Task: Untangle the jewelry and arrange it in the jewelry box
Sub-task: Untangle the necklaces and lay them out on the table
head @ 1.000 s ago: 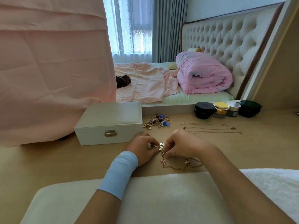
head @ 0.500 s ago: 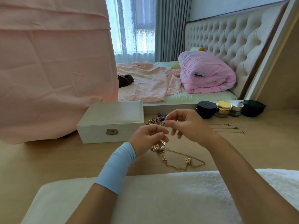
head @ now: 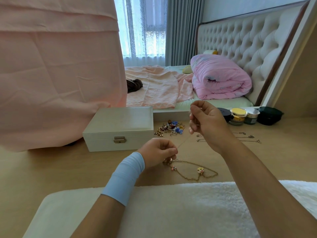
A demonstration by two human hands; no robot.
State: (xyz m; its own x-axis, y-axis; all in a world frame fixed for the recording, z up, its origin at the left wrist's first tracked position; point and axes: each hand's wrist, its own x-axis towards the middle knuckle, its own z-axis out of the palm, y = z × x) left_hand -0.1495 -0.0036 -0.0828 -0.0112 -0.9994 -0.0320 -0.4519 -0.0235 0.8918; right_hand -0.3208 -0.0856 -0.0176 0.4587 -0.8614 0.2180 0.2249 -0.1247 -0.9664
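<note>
A thin chain (head: 184, 142) runs taut between my two hands above the wooden table. My left hand (head: 158, 152), with a light blue wrist band, pinches its lower end just above a tangle of gold chains with small charms (head: 190, 170). My right hand (head: 205, 121) is raised higher and pinches the upper end. The white jewelry box (head: 118, 127) sits shut with its clasp facing me, to the left of my hands. A heap of small colourful jewelry (head: 170, 128) lies beside the box.
Straightened thin chains (head: 247, 137) lie in rows at the right. Several cosmetic jars (head: 239, 116) stand at the table's back edge. A pink cloth (head: 56, 74) hangs at the left. A white fluffy pad (head: 171, 212) covers the near edge.
My right hand has risen from the tangle up and to the right, drawing a thin chain out. My left hand has stayed low over the tangle, holding the other end.
</note>
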